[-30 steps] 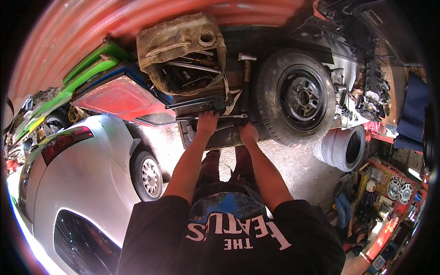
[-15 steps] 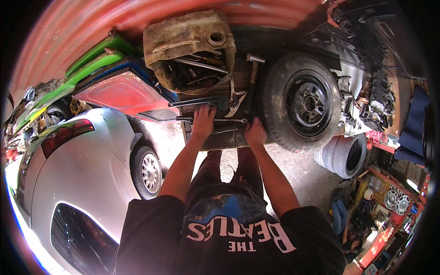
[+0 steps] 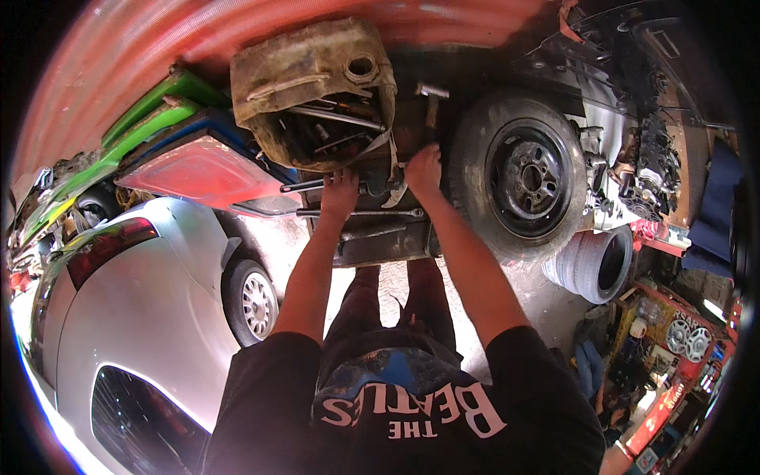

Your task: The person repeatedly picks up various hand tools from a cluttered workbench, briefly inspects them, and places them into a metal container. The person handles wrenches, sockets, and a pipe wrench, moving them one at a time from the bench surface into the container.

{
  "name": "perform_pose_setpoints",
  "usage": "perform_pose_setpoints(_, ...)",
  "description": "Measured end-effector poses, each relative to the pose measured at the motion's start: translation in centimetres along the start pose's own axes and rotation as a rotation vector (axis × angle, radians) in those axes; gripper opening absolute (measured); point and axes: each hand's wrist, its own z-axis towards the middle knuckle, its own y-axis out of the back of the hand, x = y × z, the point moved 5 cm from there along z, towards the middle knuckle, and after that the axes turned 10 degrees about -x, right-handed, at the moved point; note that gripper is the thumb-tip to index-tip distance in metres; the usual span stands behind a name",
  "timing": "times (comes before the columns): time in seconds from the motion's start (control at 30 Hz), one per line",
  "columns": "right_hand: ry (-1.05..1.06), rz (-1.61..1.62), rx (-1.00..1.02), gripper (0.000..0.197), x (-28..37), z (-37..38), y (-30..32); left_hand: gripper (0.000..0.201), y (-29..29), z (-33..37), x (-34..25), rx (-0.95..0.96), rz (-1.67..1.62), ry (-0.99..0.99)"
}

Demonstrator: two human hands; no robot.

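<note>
My left hand (image 3: 340, 194) lies with its fingers stretched out over a dark wrench (image 3: 297, 188) on the bench. Below its palm a long slim metal bar tool (image 3: 396, 213) runs crosswise, near the bench's front edge. My right hand (image 3: 425, 170) is closed around the handle of a hammer (image 3: 432, 92), whose head points away from me. A pale curved tool (image 3: 395, 195) lies between my hands, partly hidden. Just beyond the left hand stands a cut-open, grimy plastic container (image 3: 273, 95) full of metal tools.
A wheel with a black steel rim (image 3: 532, 178) lies right of my right arm. Loose tyres (image 3: 606, 265) stand lower right. A silver car (image 3: 150, 285) fills the left side. A red panel (image 3: 198, 170) and green panels (image 3: 150, 103) lean behind it. Engine parts (image 3: 653, 174) are at far right.
My right hand has moved away from me, from the front of the bench up to the hammer handle. My left hand stays over the wrench, and the view has shifted slightly.
</note>
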Motion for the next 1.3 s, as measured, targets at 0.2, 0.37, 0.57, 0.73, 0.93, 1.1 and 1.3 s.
perform_pose_setpoints(0.2,0.060,-0.037,0.141,0.056,0.4,6.7,3.1,0.041,0.0,-0.8,0.4,-0.077,0.015,0.032)
perform_pose_setpoints(0.37,0.216,-0.268,-0.035,0.043,0.4,6.0,1.0,0.038,0.4,-0.5,0.1,-0.076,0.041,0.007)
perform_pose_setpoints(0.57,0.383,-0.465,-0.060,0.042,1.1,5.0,0.7,0.035,-0.9,-1.2,0.9,-0.055,-0.014,-0.059)
perform_pose_setpoints(0.73,0.799,-0.400,0.077,0.043,1.6,0.3,3.4,0.054,-0.1,-0.4,2.5,0.097,-0.119,-0.142)
perform_pose_setpoints(0.93,1.000,-0.284,0.008,0.042,1.4,-3.2,0.8,0.101,-0.8,-0.4,5.7,0.069,0.086,-0.276)
perform_pose_setpoints(1.1,0.974,-0.180,0.081,0.041,2.1,-3.8,-0.9,0.100,-0.3,-0.8,5.9,0.128,0.039,-0.191)
perform_pose_setpoints(1.3,1.090,-0.207,-0.071,0.037,2.0,-3.8,-0.2,0.094,2.0,-0.6,5.4,0.049,0.041,-0.152)
